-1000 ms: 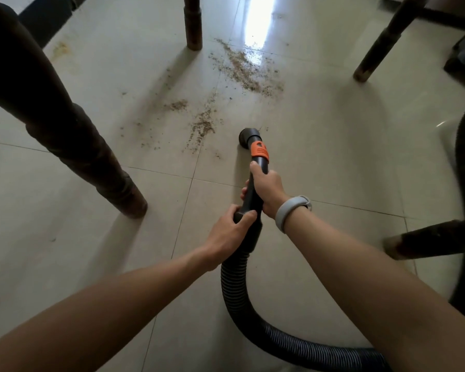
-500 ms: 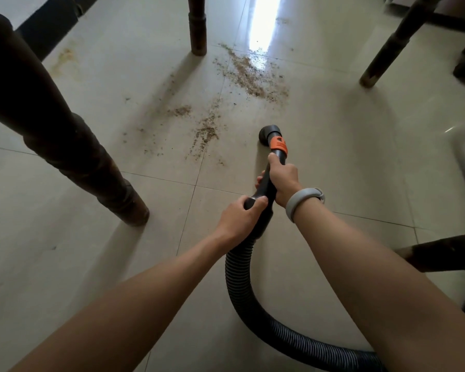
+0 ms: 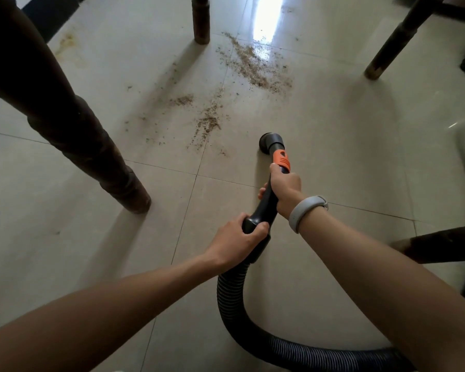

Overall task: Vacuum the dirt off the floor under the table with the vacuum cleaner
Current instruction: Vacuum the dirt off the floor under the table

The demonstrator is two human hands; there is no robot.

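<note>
The black plastic vacuum wand with an orange collar (image 3: 272, 181) sits at centre frame, its round dark nozzle (image 3: 270, 142) down at the pale glossy floor tiles (image 3: 346, 135), just right of the nearest brown dirt. The right hand (image 3: 286, 187) grips the wand just below the collar; the left hand (image 3: 238, 241) is wrapped round the rear grip where the ribbed black flexible hose (image 3: 234, 304) joins, so both hands are clamped on the wand, close together. The rigid wand looks light and should steer easily from these two holds, the forward hand aiming and the rear one pushing; the soft hose, curling away to the lower right, will drag and may snag on furniture. The scattered brown crumbs of dirt (image 3: 207, 122) lie just up and left of the nozzle, with a larger patch (image 3: 255, 65) farther up near the bright glare. Dark wooden table legs stand around: a thick one (image 3: 91, 154) at left, a slim one (image 3: 200, 20) at top centre, another (image 3: 395, 38) at upper right. A grey wristband (image 3: 305, 212) circles the right wrist.
</note>
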